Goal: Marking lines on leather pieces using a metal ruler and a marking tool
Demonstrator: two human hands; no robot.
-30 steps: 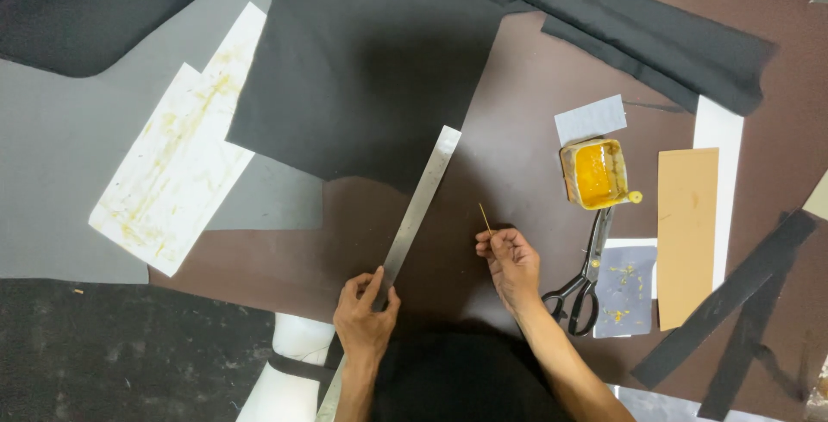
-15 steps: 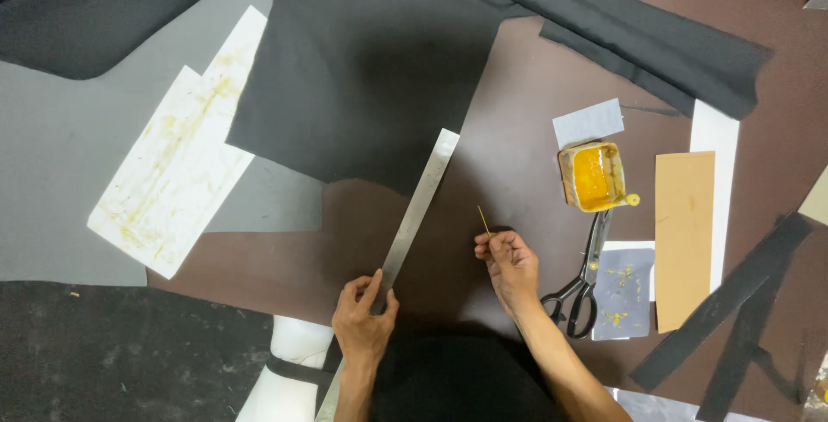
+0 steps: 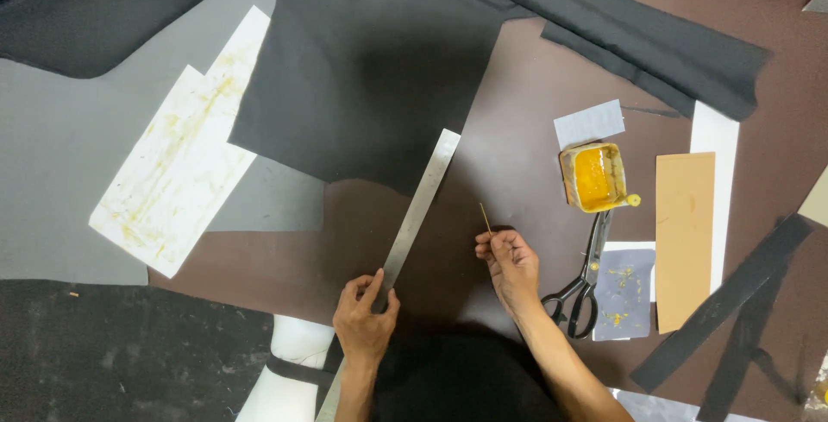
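Note:
My left hand (image 3: 365, 314) presses down on the near end of a long steel ruler (image 3: 418, 206), which lies slanted across a dark brown sheet (image 3: 517, 129). My right hand (image 3: 509, 262) pinches a thin yellowish stick (image 3: 485, 217) that points up and away, just right of the ruler. The ruler's far end touches the edge of a large black fabric piece (image 3: 371, 59).
A small tub of yellow glue (image 3: 593, 175) sits right of my hand, with black-handled scissors (image 3: 585, 275) below it. A tan card (image 3: 684, 236), grey paper scraps (image 3: 624, 291), black strips (image 3: 733, 301) and a glue-stained white paper (image 3: 177, 159) lie around.

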